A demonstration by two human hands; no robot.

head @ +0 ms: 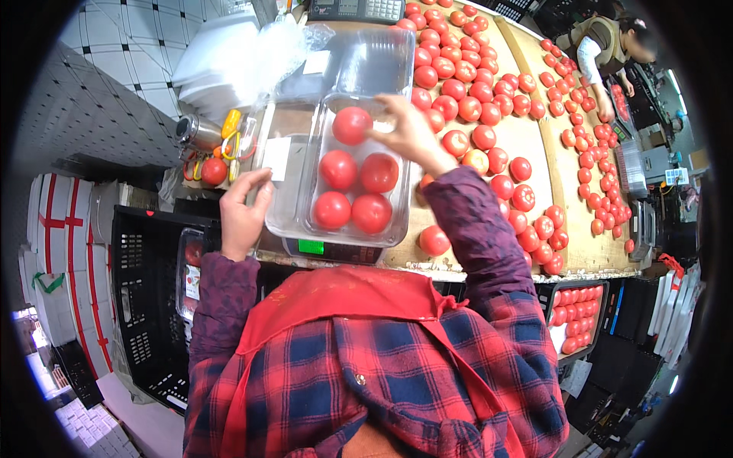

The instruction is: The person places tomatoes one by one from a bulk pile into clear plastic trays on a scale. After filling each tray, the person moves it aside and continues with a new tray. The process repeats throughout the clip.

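A clear plastic clamshell box (401, 223) lies open in front of me on a scale (343, 252) with a green display. Five tomatoes rest in its right half, with one tomato (351, 125) at the top left. My right hand (404, 129) is beside that upper tomato, fingertips near its right side; whether they grip it is unclear. At the lid's left edge is my left hand (246, 209), thumb and fingers close to the rim; whether it pinches the plastic cannot be told. A white label (278, 158) shows on the lid.
Many loose tomatoes (469, 109) cover the wooden table (578, 229), divided by a wooden strip (518, 51). A black crate (129, 297) stands at lower left. Scissors (232, 151) and a steel flask (194, 130) lie left. A co-worker (595, 48) reaches over the far side.
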